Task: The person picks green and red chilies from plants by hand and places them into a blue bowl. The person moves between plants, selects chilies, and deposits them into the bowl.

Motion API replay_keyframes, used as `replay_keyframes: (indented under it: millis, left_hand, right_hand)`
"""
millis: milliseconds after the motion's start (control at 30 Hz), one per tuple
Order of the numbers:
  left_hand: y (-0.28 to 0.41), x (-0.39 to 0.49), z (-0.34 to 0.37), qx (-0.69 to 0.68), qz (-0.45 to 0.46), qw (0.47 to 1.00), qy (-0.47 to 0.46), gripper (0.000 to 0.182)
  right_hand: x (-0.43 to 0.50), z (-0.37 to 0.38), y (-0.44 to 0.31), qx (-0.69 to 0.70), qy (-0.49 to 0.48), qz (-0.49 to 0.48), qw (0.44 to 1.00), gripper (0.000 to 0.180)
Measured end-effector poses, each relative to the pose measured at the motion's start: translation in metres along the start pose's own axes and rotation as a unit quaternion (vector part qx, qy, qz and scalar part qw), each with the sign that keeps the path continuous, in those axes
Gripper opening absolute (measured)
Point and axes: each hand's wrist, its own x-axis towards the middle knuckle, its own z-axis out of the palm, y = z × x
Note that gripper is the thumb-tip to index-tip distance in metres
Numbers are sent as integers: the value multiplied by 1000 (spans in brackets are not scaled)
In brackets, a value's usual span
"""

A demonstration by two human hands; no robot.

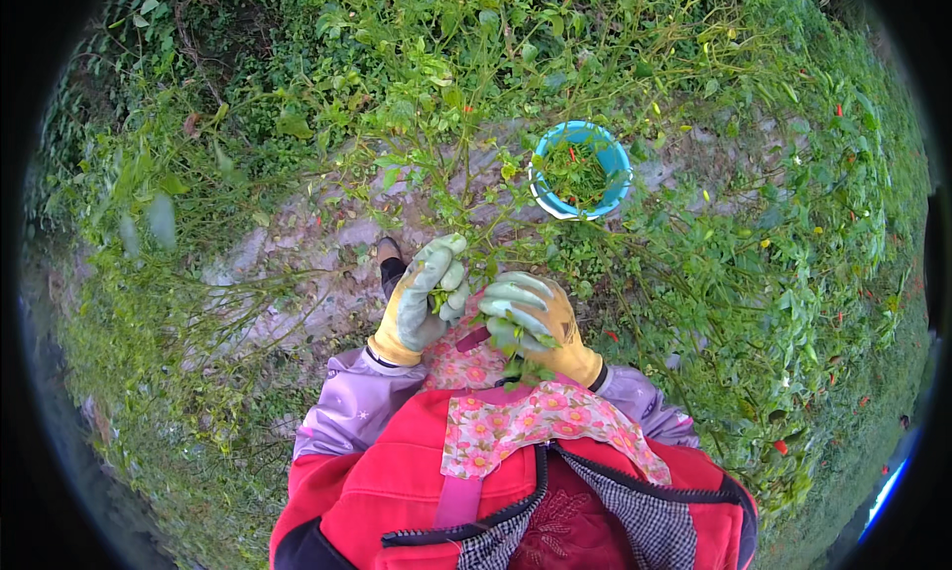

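Note:
My left hand [420, 298], in a yellow glove with a grey-green coated palm, curls around a few small green chili peppers [438, 300]. Just to its right, my right hand [543, 321] wears the same kind of glove. Its fingers are bent around a leafy pepper sprig [515, 347], whose leaves show below the fingers in front of the floral apron [476, 358]. The fingertips of that hand are partly hidden by leaves. Beyond both hands stands a blue bucket [619, 161], holding many thin green chilies [569, 175] and a few red ones.
Chili plants [692, 272] with green and red fruit crowd the right side. Thin branches [268, 287] reach across the left. Grey ground sheeting [349, 235] with dirt and leaves runs between the plants. A shoe [387, 249] rests on it beyond my left hand.

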Motion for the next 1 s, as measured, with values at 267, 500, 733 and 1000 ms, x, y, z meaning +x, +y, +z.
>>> replay_keyframes:
  millis: [267, 500, 733, 1000]
  left_hand:
    - [28, -12, 51, 327, 17, 943, 53, 30]
    - [26, -1, 63, 465, 128, 875, 40, 43]
    - [32, -2, 61, 440, 61, 892, 81, 38]
    - [17, 5, 52, 481, 102, 870, 37, 32]
  right_hand:
    - [-7, 13, 24, 173, 60, 159, 970, 34]
    - [-17, 26, 49, 265, 5, 261, 928, 40]
    - [3, 0, 54, -22, -93, -1, 995, 29]
    - [7, 10, 61, 144, -208, 140, 957, 26]
